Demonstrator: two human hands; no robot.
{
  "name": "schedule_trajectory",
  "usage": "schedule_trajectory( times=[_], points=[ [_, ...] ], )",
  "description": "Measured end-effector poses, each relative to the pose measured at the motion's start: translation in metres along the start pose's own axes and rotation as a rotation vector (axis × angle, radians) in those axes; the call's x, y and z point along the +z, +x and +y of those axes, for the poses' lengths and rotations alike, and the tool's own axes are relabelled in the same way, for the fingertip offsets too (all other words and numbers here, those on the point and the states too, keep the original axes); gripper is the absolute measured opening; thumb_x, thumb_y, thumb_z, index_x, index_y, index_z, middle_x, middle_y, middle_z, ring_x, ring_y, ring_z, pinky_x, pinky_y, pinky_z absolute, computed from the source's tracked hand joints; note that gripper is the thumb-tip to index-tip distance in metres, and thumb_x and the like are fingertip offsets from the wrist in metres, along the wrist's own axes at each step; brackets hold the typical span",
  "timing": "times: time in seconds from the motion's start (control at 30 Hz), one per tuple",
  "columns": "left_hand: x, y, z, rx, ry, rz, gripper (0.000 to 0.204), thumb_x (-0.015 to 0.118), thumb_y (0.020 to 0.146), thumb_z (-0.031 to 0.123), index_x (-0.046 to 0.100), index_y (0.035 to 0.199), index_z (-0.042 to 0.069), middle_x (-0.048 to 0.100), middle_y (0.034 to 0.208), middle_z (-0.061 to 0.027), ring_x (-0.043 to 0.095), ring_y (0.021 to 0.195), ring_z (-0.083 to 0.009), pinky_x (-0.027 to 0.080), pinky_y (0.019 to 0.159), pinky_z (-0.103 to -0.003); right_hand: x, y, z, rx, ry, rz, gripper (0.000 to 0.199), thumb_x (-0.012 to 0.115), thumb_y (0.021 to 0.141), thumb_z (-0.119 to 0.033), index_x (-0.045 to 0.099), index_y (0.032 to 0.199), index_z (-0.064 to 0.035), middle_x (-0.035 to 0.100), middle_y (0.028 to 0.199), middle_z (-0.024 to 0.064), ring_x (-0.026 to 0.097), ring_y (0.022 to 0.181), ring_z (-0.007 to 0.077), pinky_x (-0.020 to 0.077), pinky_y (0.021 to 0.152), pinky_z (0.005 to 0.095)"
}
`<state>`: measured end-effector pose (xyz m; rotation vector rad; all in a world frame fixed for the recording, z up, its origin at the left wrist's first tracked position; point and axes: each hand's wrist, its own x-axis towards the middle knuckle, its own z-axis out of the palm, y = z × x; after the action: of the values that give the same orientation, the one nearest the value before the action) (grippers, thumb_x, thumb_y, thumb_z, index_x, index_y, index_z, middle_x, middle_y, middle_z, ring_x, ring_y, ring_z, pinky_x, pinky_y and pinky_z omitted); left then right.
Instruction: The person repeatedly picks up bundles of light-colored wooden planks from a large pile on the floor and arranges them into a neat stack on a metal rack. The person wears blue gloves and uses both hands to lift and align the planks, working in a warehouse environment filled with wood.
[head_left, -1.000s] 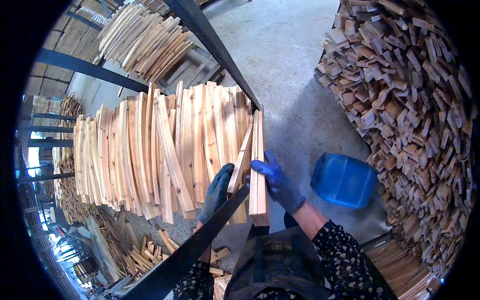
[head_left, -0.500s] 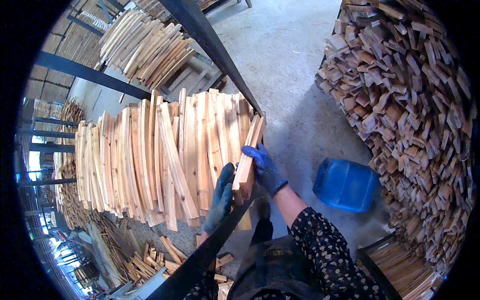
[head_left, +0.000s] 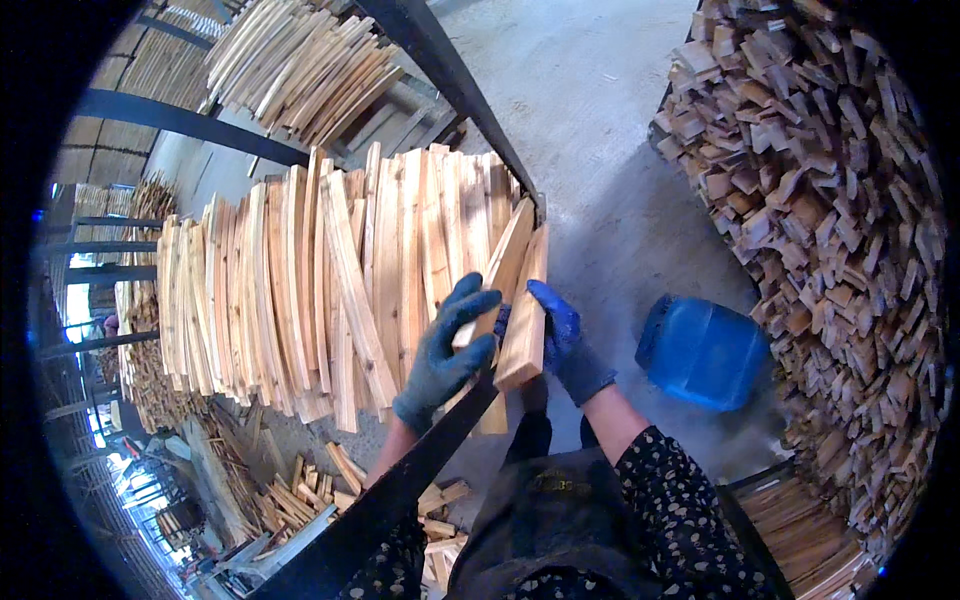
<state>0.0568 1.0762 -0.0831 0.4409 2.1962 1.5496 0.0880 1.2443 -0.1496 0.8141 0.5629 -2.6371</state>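
The 2 wooden slats (head_left: pixel 515 290) now lean tilted against the right end of the row of slats (head_left: pixel 330 290) standing on the rack, just left of the dark steel rail (head_left: pixel 440 60) that runs diagonally across the view. A second ago 1 slat stood upright and apart from the row, held near its lower end; half a second ago it had begun tipping toward the row. Now its top has closed onto the row's last boards, so the pieces look nearly seated against the stack, judged from how they lie.

The left hand (head_left: pixel 445 350), in a dark grey-blue glove, is curled around the lower part of the slat nearer the row, fingers wrapped over its face. The right hand (head_left: pixel 560 335), in a brighter blue glove, grasps the outer slat from the right side, thumb and fingers pinching its edge just below the rail's crossing point. Both hands have moved up and slightly left toward the row since the earlier views.

Right of the rail, on the concrete floor (head_left: pixel 600 150), a blue plastic can (head_left: pixel 705 350) lies near the person's right forearm, and further right rises a tall pile of cut blocks (head_left: pixel 830 200). Below the rail, loose offcuts (head_left: pixel 330 480) lie scattered.
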Motion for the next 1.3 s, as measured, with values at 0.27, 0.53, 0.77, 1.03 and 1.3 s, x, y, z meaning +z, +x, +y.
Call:
schedule_trajectory(
  times=[0.27,0.53,0.77,1.03,1.3],
  points=[
    [0.001,0.002,-0.008,0.007,-0.106,0.070,0.038,0.048,0.089,0.006,0.056,0.126,0.006,0.042,0.143,-0.0150,0.033,0.137,-0.0265,0.021,0.114,-0.039,-0.045,-0.013,-0.011,0.161,-0.016,0.052,0.068,0.058,0.089,-0.042,0.036,0.137,0.0009,0.062,0.109,0.0199,0.064,0.095,0.0279,0.0523,0.086,0.0357],
    [0.016,-0.017,0.016,-0.016,-0.005,-0.016,0.042,0.052,0.093,0.025,0.049,0.133,0.012,0.028,0.151,-0.0163,0.020,0.143,-0.0295,0.015,0.116,-0.042,-0.058,-0.089,-0.027,0.139,-0.301,0.101,0.072,0.064,0.085,-0.042,0.032,0.141,-0.0101,0.061,0.102,0.0173,0.065,0.083,0.0225,0.0548,0.070,0.0340],
    [0.000,-0.016,0.009,-0.051,0.115,-0.105,0.046,0.052,0.095,0.031,0.046,0.136,0.010,0.028,0.150,-0.0197,0.019,0.143,-0.0318,0.017,0.115,-0.042,-0.060,-0.137,-0.043,0.010,-0.645,0.013,0.084,0.066,0.084,-0.038,0.021,0.149,-0.0091,0.058,0.104,0.0158,0.064,0.086,0.0219,0.0564,0.065,0.0329],
    [-0.023,-0.017,0.041,-0.166,0.370,-0.208,0.054,0.058,0.093,0.028,0.040,0.140,0.007,0.039,0.143,-0.0207,0.037,0.134,-0.0346,0.039,0.104,-0.042,-0.017,-0.113,-0.066,0.032,-0.822,0.025,0.070,0.063,0.090,-0.026,0.028,0.147,-0.0061,0.056,0.113,0.0127,0.063,0.084,0.0157,0.0537,0.067,0.0296],
    [-0.012,-0.030,0.013,-0.351,-0.195,-0.129,0.060,0.058,0.093,0.020,0.032,0.145,0.003,0.033,0.149,-0.0141,0.043,0.128,-0.0216,0.044,0.098,-0.034,-0.008,-0.095,-0.046,-0.384,-1.334,-0.149,0.058,0.066,0.089,-0.024,0.043,0.139,-0.0047,0.050,0.131,0.0241,0.060,0.107,0.0274,0.0500,0.087,0.0344]
  ],
)
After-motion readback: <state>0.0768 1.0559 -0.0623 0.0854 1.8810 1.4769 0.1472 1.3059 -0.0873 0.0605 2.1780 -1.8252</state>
